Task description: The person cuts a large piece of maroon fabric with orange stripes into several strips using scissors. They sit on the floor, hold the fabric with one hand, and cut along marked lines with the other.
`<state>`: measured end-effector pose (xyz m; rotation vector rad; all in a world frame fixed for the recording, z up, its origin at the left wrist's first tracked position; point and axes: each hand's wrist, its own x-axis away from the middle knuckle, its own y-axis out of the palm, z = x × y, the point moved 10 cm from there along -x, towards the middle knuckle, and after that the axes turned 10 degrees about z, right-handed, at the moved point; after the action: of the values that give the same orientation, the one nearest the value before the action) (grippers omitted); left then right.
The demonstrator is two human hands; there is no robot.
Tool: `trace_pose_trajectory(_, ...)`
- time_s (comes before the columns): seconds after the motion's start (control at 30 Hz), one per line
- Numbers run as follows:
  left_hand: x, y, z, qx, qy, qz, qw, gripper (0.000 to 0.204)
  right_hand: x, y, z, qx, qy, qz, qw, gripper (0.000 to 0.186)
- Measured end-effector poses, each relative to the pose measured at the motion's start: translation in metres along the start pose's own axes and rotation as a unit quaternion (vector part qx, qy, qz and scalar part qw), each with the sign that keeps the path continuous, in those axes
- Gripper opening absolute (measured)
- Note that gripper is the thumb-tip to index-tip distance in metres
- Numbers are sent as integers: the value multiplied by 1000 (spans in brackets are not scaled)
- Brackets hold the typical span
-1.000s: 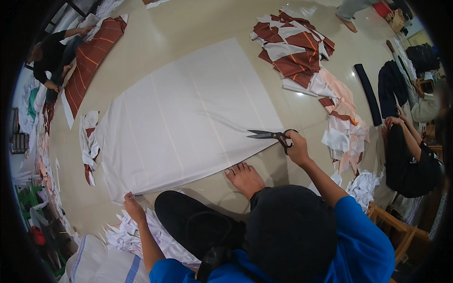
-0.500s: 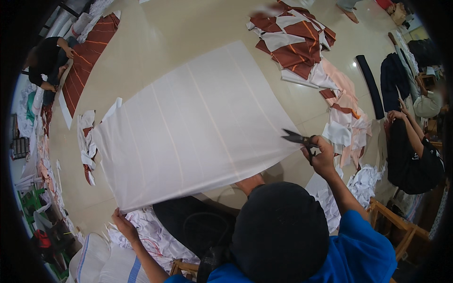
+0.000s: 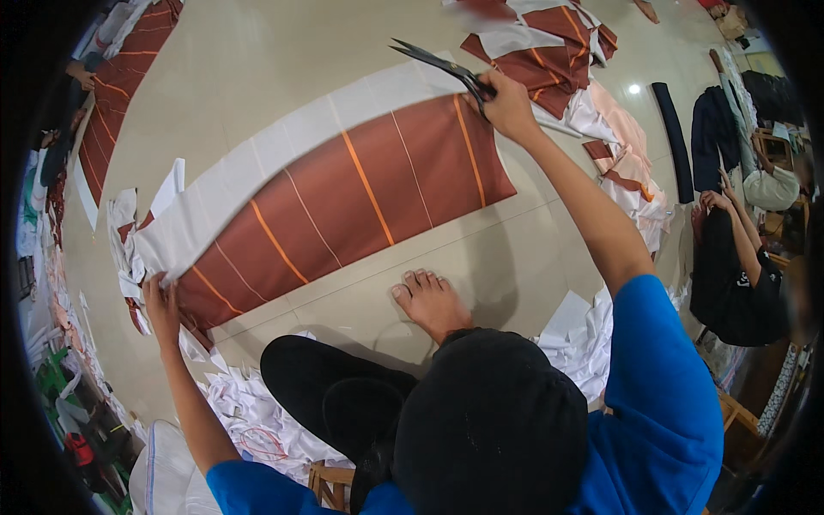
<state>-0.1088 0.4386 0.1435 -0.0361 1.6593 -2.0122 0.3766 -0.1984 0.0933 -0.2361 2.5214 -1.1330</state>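
Observation:
Stretched between my hands is a striped fabric piece (image 3: pixel 343 189), reddish-brown with orange and thin pale lines. Its pale grey reverse side shows as a curved band along the far edge. My left hand (image 3: pixel 163 313) pinches the cloth at its left end. At the upper right end, my right hand (image 3: pixel 508 107) grips black scissors (image 3: pixel 451 69), their blades pointing left over the pale band, tips slightly apart. That hand also meets the cloth's edge; whether its fingers pinch the cloth too, I cannot tell.
My bare foot (image 3: pixel 432 305) rests on the tiled floor below the cloth. Brown and white fabric scraps (image 3: pixel 558 51) lie at the far right, white scraps (image 3: pixel 257 412) near my left knee. Another person (image 3: pixel 738 266) sits at the right; a person's hand (image 3: pixel 81 75) touches striped cloth at the left.
The cloth has turned from its pale side to mostly its brown striped side. My right hand has moved far and left with the scissors; my left hand has moved far and left with its end.

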Motion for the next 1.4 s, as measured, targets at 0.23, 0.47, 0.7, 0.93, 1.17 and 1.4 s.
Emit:
trace_pose_trajectory(0.23,-42,86,-51,-5,-33,-58,998,24,-41,70,31,41,-22,-2,999,40)
trace_pose_trajectory(0.47,-49,116,-81,-27,-54,-95,994,31,-55,84,28,29,-8,16,999,38)
trace_pose_trajectory(0.7,-61,128,-84,-51,-64,-88,993,32,-59,86,28,25,2,12,1000,36)
trace_pose_trajectory(0.93,-64,134,-94,-48,-93,-85,991,33,-56,85,37,33,-19,30,999,40)
trace_pose_trajectory(1.17,-62,140,-98,-72,-88,-88,990,33,-59,86,32,31,-24,43,998,42)
trace_pose_trajectory(1.4,-65,141,-85,-63,-98,-66,991,30,-58,89,38,32,-11,40,999,40)
